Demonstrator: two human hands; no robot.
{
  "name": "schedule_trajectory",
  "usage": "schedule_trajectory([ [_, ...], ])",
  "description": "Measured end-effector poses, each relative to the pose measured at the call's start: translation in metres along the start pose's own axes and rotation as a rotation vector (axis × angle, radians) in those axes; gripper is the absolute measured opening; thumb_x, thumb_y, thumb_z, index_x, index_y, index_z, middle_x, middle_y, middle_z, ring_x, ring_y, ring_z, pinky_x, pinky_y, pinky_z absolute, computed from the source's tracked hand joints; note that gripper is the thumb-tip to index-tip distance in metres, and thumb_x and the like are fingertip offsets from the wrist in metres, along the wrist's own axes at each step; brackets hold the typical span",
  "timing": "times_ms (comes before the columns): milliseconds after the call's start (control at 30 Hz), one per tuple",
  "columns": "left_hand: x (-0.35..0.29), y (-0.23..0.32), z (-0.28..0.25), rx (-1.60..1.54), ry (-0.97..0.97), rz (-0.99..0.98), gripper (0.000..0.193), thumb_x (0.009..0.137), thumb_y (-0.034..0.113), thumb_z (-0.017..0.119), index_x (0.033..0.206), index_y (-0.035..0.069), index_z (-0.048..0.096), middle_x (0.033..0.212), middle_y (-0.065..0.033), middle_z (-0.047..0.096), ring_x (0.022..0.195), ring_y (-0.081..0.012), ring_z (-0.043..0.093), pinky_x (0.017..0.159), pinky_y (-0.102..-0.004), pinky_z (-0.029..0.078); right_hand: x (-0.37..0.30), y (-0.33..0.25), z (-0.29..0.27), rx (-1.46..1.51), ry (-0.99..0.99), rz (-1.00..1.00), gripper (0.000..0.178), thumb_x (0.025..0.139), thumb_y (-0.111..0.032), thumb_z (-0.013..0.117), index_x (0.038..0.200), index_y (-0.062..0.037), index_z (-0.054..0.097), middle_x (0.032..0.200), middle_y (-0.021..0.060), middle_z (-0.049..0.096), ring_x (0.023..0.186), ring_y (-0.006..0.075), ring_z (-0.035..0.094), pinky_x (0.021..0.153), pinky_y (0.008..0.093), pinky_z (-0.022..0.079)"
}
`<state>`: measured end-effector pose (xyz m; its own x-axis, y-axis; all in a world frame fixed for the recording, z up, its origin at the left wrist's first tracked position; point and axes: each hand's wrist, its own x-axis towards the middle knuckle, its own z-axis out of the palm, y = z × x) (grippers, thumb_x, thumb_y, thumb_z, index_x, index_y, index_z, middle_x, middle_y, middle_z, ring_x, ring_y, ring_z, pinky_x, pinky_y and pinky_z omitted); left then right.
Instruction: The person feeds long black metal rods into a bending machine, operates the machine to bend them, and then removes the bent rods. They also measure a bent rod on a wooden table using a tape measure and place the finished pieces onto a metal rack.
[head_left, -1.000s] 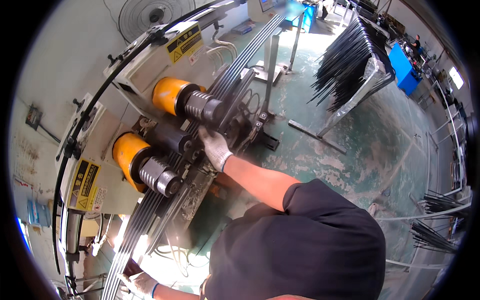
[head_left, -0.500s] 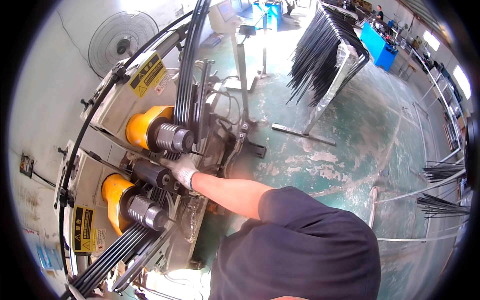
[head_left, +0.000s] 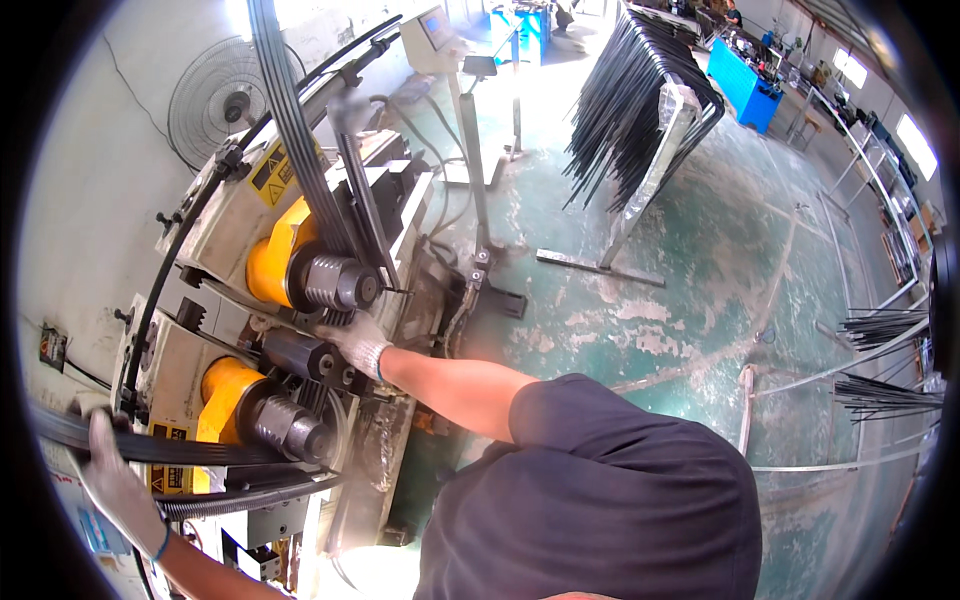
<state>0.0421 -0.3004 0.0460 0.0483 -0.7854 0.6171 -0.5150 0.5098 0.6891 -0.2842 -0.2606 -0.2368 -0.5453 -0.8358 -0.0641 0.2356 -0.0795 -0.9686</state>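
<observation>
"At eight o'clock, what is gripped?"

"Black rods (head_left: 215,451), closed in my left fingers (head_left: 104,436). Whether my right fingers (head_left: 345,336), between eight and nine, are closed, I cannot tell."

"Hazard?"

"Machine motion could pinch the latter against the dark block (head_left: 297,354) or ribbed roller (head_left: 338,283) at nine; a slipping left grip could free the rods."

"Obstructions?"

"Roller and block; well apart, a loaded rack (head_left: 645,182) past one o'clock."

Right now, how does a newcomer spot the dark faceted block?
Find the beige machine along the wall. Between its upper yellow housing and lower yellow housing, just left of the gloved right hand, is the dark faceted block. Unlike the grooved metal rollers above and below, its sides are smooth.
</observation>
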Motion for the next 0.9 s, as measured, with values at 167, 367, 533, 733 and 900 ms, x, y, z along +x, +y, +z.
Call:
schedule_trajectory([
  [167,0.002,0.033,0.038,-0.054,-0.121,0.045,0.04,0.103,0.021,0.069,0.133,-0.005,0.061,0.098,-0.007,0.065,0.084,-0.0159,0.061,0.082,-0.0302,0.051,0.0,0.005,0.001,-0.022,-0.009,-0.013,0.052,0.089,-0.025,0.079,0.129,0.006,0.067,0.11,0.021,0.077,0.098,0.0295,0.076,0.087,0.0404,0.059],
  [367,0.012,0.018,0.033,-0.119,-0.147,-0.028,0.037,0.102,0.012,0.068,0.135,-0.004,0.06,0.107,-0.0058,0.064,0.092,-0.0139,0.061,0.088,-0.0282,0.051,0.011,0.021,0.003,-0.006,0.0,-0.009,0.05,0.089,-0.024,0.079,0.128,0.0056,0.067,0.105,0.0188,0.076,0.093,0.0256,0.074,0.084,0.0399,0.058],
  [533,0.002,0.029,0.04,-0.167,-0.092,0.021,0.037,0.102,0.01,0.067,0.135,-0.004,0.06,0.108,-0.006,0.063,0.093,-0.0139,0.062,0.088,-0.0286,0.051,0.011,0.02,0.002,-0.008,-0.016,0.024,0.046,0.089,-0.02,0.078,0.127,0.0039,0.068,0.106,0.0145,0.075,0.094,0.0205,0.07,0.087,0.0374,0.056],
  [733,0.006,0.026,0.04,-0.21,-0.127,0.009,0.037,0.101,0.007,0.066,0.136,-0.004,0.058,0.108,-0.0055,0.062,0.091,-0.0135,0.061,0.087,-0.028,0.051,0.015,0.026,0.002,-0.024,-0.001,-0.018,0.045,0.09,-0.021,0.078,0.126,0.0043,0.069,0.107,0.0144,0.076,0.094,0.02,0.069,0.088,0.037,0.055],
  [900,0.005,0.024,0.039,-0.22,-0.133,0.02,0.037,0.101,0.008,0.066,0.136,-0.004,0.058,0.106,-0.0052,0.062,0.089,-0.0135,0.06,0.086,-0.0278,0.051,0.015,0.027,0.003,-0.023,-0.017,-0.047,0.054,0.088,-0.027,0.081,0.128,0.0056,0.066,0.105,0.0207,0.077,0.093,0.0286,0.076,0.083,0.0407,0.059],
])
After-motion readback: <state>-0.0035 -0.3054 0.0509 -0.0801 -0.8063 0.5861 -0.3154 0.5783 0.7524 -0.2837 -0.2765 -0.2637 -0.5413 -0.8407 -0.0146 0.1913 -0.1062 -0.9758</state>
